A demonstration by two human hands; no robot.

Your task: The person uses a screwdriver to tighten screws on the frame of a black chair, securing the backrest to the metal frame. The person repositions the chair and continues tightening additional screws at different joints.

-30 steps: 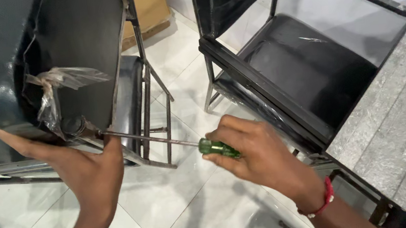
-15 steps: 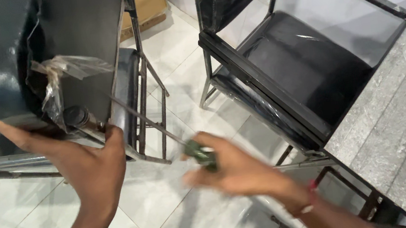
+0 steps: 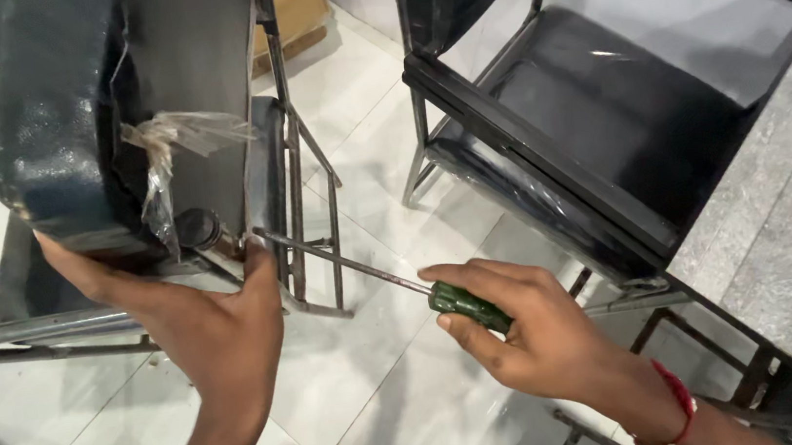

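- Head view, left half of the frame: your left hand [image 3: 221, 334] is cupped under the lower edge of the tilted black chair seat [image 3: 62, 120], fingers spread along its underside and thumb up against the metal frame [image 3: 287, 165], holding the seat steady.
- Head view, centre: your right hand [image 3: 525, 332] is wrapped tight round the green handle of the screwdriver [image 3: 468, 305]. Its long shaft runs up and left, and the tip sits at the frame's edge just beside your left thumb, close to a dark round fitting [image 3: 201, 228] under a scrap of clear plastic wrap [image 3: 177, 142].
- How far along: the tip looks seated at the fastening point, but the screw itself is hidden, so you cannot tell whether it is loose or tight. The seat is on the frame, so the fastening work reads as unfinished.
- Count: one screwdriver, two hands, two chairs – the one you hold and a second black chair [image 3: 599, 103] at upper right. One cardboard box [image 3: 291, 13] at top centre, one red wristband [image 3: 679, 399].
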